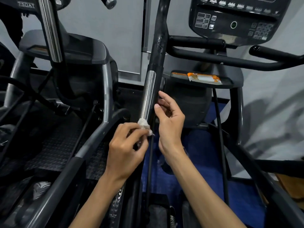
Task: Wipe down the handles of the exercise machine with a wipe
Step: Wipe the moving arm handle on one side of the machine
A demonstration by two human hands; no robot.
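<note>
Crumpled wipe (144,125) pinched in left hand (126,148) against lower end of chrome handle (148,94), right hand (169,117) just beside it, fingers loosely curled, holding nothing.

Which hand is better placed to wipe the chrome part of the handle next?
The left hand, probably: it pinches the wipe right at the chrome grip's lower end. The right hand holds no wipe.

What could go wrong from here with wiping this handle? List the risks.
1. The wipe is a small crumpled wad pinched in the left hand, touching only the bottom end of the chrome strip; most of the handle may get missed.
2. The right hand only loosely touches the handle, so it may swing.
</note>
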